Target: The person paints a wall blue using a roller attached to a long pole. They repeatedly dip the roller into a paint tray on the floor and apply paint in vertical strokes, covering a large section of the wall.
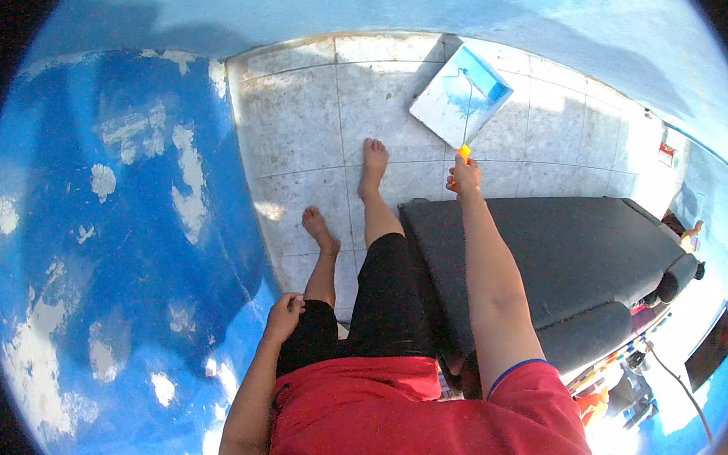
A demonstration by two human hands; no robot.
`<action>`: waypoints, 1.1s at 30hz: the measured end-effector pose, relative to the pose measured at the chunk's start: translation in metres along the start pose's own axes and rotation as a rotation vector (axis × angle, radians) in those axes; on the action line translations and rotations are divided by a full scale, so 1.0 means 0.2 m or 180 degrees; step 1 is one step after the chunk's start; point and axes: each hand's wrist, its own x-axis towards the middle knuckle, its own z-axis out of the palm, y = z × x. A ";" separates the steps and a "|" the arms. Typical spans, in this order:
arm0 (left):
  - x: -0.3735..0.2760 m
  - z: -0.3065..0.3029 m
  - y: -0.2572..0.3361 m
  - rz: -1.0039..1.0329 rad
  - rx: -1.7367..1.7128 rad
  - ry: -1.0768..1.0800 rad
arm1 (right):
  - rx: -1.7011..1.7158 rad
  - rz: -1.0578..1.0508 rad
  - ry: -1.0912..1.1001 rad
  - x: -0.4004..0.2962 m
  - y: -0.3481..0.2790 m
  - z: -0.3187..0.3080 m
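Observation:
My right hand (pixel 466 176) is stretched forward, wrapped around the orange-yellow handle (pixel 464 151) of a paint roller. Its thin metal rod (pixel 468 112) reaches into a white, box-shaped paint tray (pixel 435 110) on the floor. Light blue paint (pixel 487 80) lies at the tray's far end and is smeared over its bottom. The roller head blends with the blue there, so its outline is hard to make out. By my left thigh, my left hand (pixel 286 316) hangs against the black shorts (pixel 391 292) with fingers curled; whether it pinches the cloth is unclear.
To the left rises a blue wall (pixel 145 226) with pale patches. A light blue wall (pixel 377 6) runs ahead. Beside my right leg stands a dark padded sofa (pixel 562 258). My bare feet are on pale floor tiles (pixel 296 117). A cable (pixel 683 375) hangs at right.

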 end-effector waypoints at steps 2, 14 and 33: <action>0.00 -0.01 0.01 -0.0008 0.0081 -0.0014 | 0.0011 -0.0043 -0.0019 0.00 0.01 0.00; 0.03 0.04 0.03 0.0197 0.0015 0.0022 | -0.0042 -0.0073 0.0019 -0.01 0.13 -0.06; 0.09 0.03 -0.01 0.0196 0.0073 -0.0013 | 0.0123 -0.0080 -0.0025 -0.05 0.09 -0.05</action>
